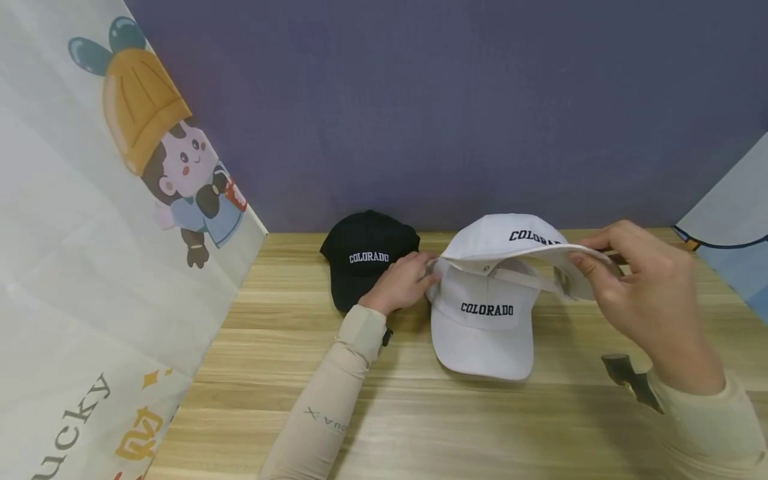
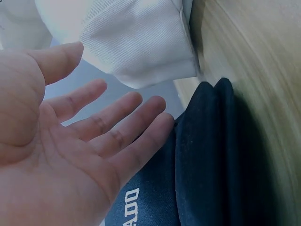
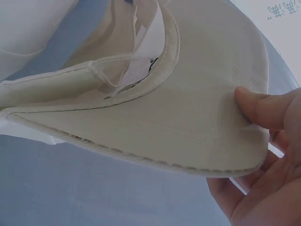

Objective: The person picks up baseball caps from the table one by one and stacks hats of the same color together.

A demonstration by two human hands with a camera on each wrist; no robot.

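My right hand (image 1: 651,287) pinches the brim of a white cap (image 1: 489,233) marked COLORADO, thumb on the brim's underside (image 3: 197,117). This raised cap tilts, overlapping the crown of a second white COLORADO cap (image 1: 483,350) that sits on the table, brim towards me. My left hand (image 1: 403,280) is between the white caps and a black COLORADO cap (image 1: 342,267). In the left wrist view its fingers spread loosely, palm showing, with nothing in them. Two dark brim edges (image 2: 200,155) lie layered beside these fingers.
The wood-grain table (image 1: 264,373) meets a dark blue-grey wall (image 1: 420,107) just behind the caps. On the left stands a white panel (image 1: 54,220) with a cartoon figure and lettering. Another pale panel (image 1: 735,193) borders the right side.
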